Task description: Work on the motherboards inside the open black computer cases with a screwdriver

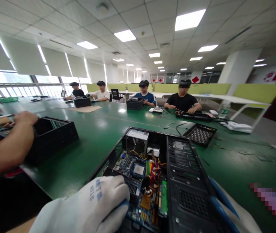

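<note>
The open computer case (193, 174) is lying near the close edge of the green worktop (94, 155), open side up, so its board (124, 165) and wires (155, 170) are showing. The left hand (104, 200), in a white glove, is hanging over the case's left side; its fingers are looking bent, but I cannot tell if they are gripping anything. The right hand (235, 210) is resting by the right wall, maybe stopping it from sliding; its fingertips are hiding, so I cannot tell their hold. A black panel (200, 134) is lying by the far right corner, perhaps out of the way.
</note>
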Available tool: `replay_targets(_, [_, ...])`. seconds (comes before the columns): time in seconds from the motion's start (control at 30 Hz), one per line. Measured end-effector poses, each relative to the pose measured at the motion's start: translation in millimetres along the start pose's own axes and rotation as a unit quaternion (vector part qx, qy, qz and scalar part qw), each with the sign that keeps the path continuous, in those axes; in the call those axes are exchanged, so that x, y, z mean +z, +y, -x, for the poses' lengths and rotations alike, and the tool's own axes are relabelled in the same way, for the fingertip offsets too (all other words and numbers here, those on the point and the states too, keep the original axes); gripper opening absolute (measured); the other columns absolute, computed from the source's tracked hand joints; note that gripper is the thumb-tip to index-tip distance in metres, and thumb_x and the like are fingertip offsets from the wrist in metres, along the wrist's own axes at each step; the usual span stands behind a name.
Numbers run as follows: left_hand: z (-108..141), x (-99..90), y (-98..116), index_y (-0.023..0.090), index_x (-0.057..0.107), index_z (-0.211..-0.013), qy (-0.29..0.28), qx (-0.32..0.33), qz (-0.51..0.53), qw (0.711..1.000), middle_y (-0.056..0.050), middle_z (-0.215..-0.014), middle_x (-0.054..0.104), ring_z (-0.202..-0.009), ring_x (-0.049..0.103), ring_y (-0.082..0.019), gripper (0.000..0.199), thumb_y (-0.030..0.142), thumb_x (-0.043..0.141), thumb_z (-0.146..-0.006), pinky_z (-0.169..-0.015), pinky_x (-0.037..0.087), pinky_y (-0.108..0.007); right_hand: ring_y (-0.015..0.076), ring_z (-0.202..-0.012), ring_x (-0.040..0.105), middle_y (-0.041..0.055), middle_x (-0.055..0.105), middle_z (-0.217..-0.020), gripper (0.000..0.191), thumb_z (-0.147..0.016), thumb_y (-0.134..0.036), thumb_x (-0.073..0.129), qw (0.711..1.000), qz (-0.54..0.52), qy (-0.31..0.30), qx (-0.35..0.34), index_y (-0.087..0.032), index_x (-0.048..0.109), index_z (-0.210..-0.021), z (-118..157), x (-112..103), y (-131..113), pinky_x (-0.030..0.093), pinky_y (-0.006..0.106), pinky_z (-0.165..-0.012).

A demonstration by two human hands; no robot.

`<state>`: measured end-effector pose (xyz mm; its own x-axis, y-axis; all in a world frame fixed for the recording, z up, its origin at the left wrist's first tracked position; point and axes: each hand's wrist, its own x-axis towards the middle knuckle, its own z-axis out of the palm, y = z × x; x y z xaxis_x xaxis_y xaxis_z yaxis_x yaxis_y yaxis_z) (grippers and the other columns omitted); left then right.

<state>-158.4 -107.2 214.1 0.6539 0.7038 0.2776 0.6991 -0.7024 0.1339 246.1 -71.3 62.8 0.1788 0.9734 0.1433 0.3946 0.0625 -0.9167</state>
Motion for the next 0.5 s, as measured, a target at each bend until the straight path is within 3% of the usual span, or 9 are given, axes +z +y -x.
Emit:
replay_targets(0.1, [21.3, 2.1, -7.5, 0.027, 0.055, -0.099, 0.086, 0.022, 0.021, 0.996, -0.002, -0.097, 0.069, -0.085, 0.068, -0.018, 0.014, 0.027, 0.041, -0.103, -0.078, 0.056, -0.026, 0.0359, -0.151, 0.042, 0.0039, 0.049, -0.161, 0.084, -0.088, -0.073, 0.057, 0.998, -0.04, -0.04, 0.034, -0.028, 0.048, -0.159, -13.3, 37.5, -36.4, 0.038, 0.046, -0.123])
replay_targets(0.23, [40.2, 14.7, -25.9, 0.028, 0.057, -0.1, 0.123, -0.008, 0.023, 0.992, -0.003, -0.09, 0.068, -0.076, 0.067, -0.018, 0.014, 0.025, 0.044, -0.1, -0.072, 0.057, -0.028, 0.0333, -0.148, 0.047, 0.0054, 0.05, -0.162, 0.08, -0.093, -0.069, 0.056, 0.992, -0.049, -0.108, -0.036, -0.027, 0.044, -0.16, -42.7, 96.0, -73.7, 0.039, 0.048, -0.122])
replay_targets(0.33, [46.1, 31.0, -41.0, 0.032, 0.061, -0.102, 0.124, -0.047, 0.022, 0.991, -0.003, -0.09, 0.07, -0.074, 0.069, -0.02, 0.011, 0.037, 0.053, -0.097, -0.066, 0.059, -0.031, 0.0332, -0.142, 0.053, 0.0049, 0.057, -0.156, 0.073, -0.095, -0.067, 0.054, 0.982, -0.022, -0.156, -0.1, -0.03, 0.046, -0.158, -68.1, 145.7, -100.0, 0.041, 0.051, -0.12])
replay_targets(0.5, [29.0, 51.5, -64.1, 0.033, 0.061, -0.128, 0.07, -0.164, 0.001, 0.984, -0.009, -0.111, 0.073, -0.097, 0.072, -0.028, 0.042, 0.055, 0.062, -0.092, -0.085, 0.061, -0.043, 0.0371, -0.146, 0.046, 0.0092, 0.056, -0.155, 0.076, -0.097, -0.064, 0.053, 0.97, -0.005, -0.203, -0.136, -0.025, 0.041, -0.16, -104.7, 241.2, -143.1, 0.028, 0.057, -0.125])
